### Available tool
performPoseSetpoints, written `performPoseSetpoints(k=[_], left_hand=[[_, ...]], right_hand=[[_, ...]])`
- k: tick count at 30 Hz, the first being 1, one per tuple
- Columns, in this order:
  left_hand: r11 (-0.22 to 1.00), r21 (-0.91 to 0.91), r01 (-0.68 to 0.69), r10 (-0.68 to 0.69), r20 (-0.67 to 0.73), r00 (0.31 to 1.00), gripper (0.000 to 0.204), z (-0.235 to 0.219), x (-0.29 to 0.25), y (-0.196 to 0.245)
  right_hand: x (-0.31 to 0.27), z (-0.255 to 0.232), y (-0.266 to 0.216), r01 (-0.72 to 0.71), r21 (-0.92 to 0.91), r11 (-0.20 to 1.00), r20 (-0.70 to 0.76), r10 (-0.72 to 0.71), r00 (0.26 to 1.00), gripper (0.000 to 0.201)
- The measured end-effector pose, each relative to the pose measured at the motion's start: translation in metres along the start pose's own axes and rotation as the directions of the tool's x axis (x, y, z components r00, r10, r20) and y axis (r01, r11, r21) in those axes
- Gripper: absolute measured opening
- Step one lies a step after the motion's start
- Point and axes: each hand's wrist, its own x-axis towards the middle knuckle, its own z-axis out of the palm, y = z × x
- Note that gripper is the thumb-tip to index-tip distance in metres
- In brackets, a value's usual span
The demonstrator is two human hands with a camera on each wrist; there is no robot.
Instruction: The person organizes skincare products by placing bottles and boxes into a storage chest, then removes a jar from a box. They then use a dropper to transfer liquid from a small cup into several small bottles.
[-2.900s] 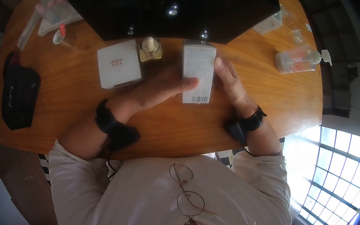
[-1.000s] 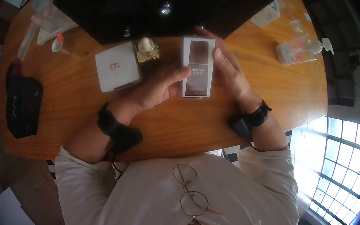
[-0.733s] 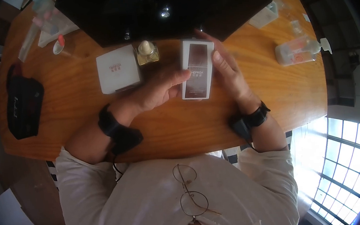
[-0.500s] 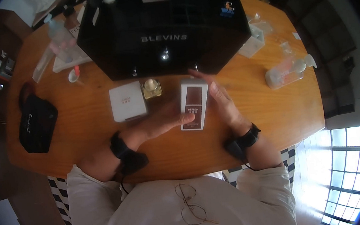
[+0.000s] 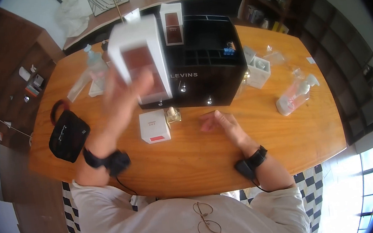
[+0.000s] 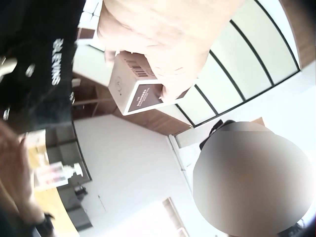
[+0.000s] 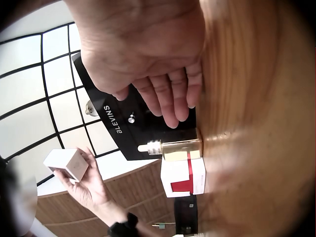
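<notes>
My left hand (image 5: 122, 100) grips a tall white carton (image 5: 138, 60) with a brown front panel and holds it raised at the left, blurred in the head view. In the left wrist view the fingers wrap the carton (image 6: 131, 81), whose barcode end shows. My right hand (image 5: 228, 128) rests by the tabletop with relaxed fingers and holds nothing; the right wrist view shows its bare palm (image 7: 143, 49). Between the hands sit a white square box (image 5: 153, 124) and a glass dropper bottle (image 5: 173, 114) with a pale bulb, side by side. A similar carton (image 5: 173, 23) stands upright on the black case.
A glossy black case (image 5: 205, 82) with small knobs, lettered BLEVINS, fills the middle back of the wooden table (image 5: 247, 169). At right stand a pump bottle (image 5: 292, 99) and a small white box (image 5: 259, 73). A black pouch (image 5: 69, 135) lies at left.
Both hands were around the carton at the table; the left hand has lifted it up and left. The right hand has let go and stays low. The head view has tilted up.
</notes>
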Motion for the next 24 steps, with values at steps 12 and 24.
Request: performPoseSetpoints(k=[12,24], left_hand=[[0.737,0.641,0.214,-0.278,-0.001,0.961,0.072,-0.047,0.131,-0.032],[0.409,0.911,0.063,-0.405,0.119,0.907,0.044,-0.026,0.131,-0.013]], right_hand=[[-0.001,0.003,0.0,-0.038,-0.063,0.997,-0.002,0.038,0.999,0.053],[-0.002,0.004,0.002,-0.073,-0.018,0.997,0.016,0.073,0.997,0.05]])
